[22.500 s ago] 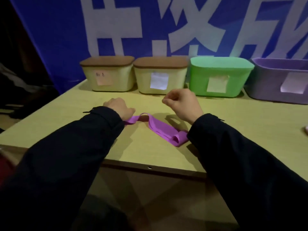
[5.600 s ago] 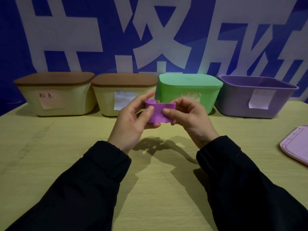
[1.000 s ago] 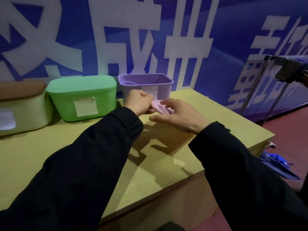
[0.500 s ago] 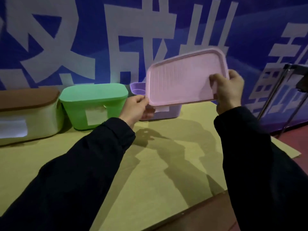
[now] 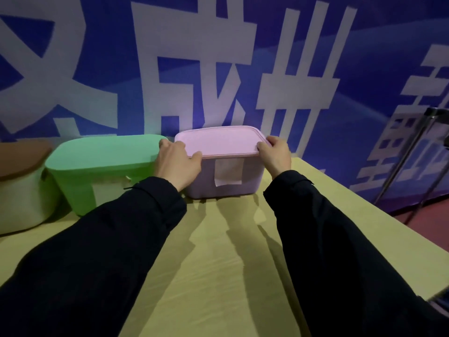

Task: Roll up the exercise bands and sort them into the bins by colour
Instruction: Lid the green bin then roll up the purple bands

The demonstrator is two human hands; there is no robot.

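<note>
Fingers of both hands grip the pink lid (image 5: 218, 139) on the purple bin (image 5: 226, 188).

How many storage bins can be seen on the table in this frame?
3. The purple bin stands rightmost, both hands on its pink lid. The green bin sits beside it on the left. A beige bin is cut off at the left edge; more may lie beyond.

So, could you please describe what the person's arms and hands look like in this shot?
Both arms are covered by long black sleeves: the left sleeve and the right sleeve, each ending in a plain cuff at the wrist. The left hand and right hand are bare, with no gloves. No rings, watch or markings are visible on either.
</note>
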